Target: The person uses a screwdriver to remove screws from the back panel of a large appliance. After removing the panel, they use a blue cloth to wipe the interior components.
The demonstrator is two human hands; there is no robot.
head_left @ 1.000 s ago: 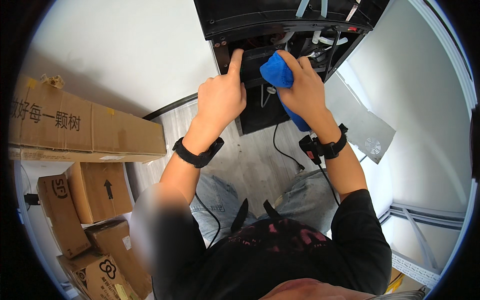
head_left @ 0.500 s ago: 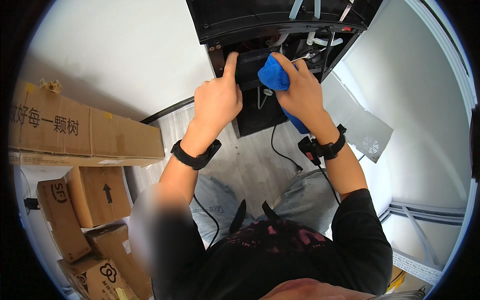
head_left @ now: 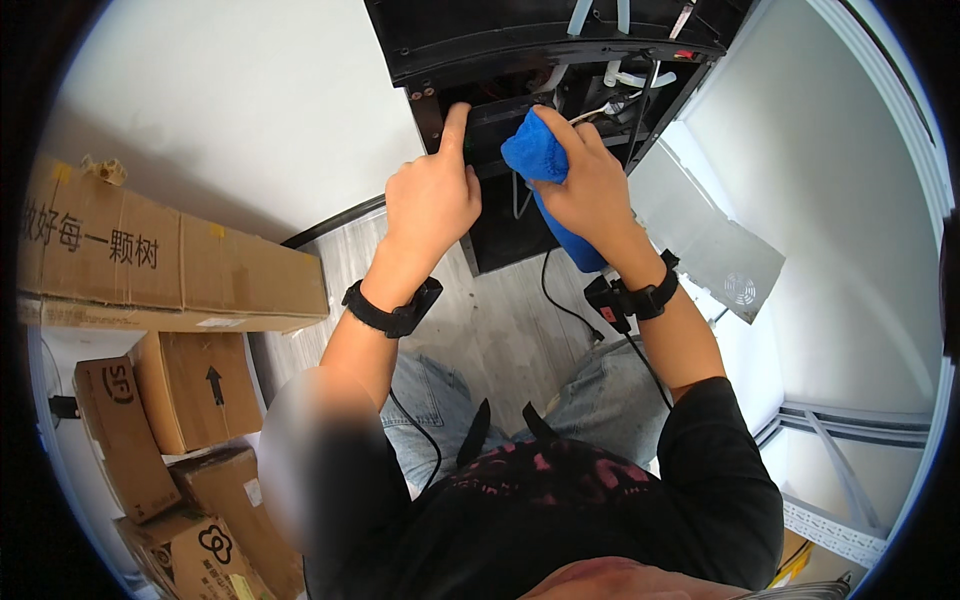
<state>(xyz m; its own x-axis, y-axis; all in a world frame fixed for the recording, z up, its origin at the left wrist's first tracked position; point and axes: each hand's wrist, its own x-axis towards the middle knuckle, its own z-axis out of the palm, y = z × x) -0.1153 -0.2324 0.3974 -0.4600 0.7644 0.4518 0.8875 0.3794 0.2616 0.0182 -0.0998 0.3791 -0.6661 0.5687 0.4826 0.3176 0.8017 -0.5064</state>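
A black metal cabinet (head_left: 490,62) stands ahead of me with its front opened. Inside is a long black box-shaped part (head_left: 505,112). My left hand (head_left: 432,205) is at this part's left end, the index finger stretched over its top edge and the thumb against its front; the other fingers curl under, mostly hidden. In my right hand (head_left: 590,190) is a bunched blue cloth (head_left: 536,150), held against the right portion of the same part. The cloth's loose end hangs below the palm. Both wrists wear black straps with cables.
Pale tubes and wires (head_left: 625,95) fill the cabinet's right side. A grey metal panel (head_left: 715,235) leans at the right near the wall. A black cable (head_left: 560,305) lies on the wood-look floor (head_left: 490,325). Several cardboard boxes (head_left: 205,390) are stacked at left.
My right hand and the blue cloth have shifted slightly left along the black part. My left hand has stayed nearly in place.
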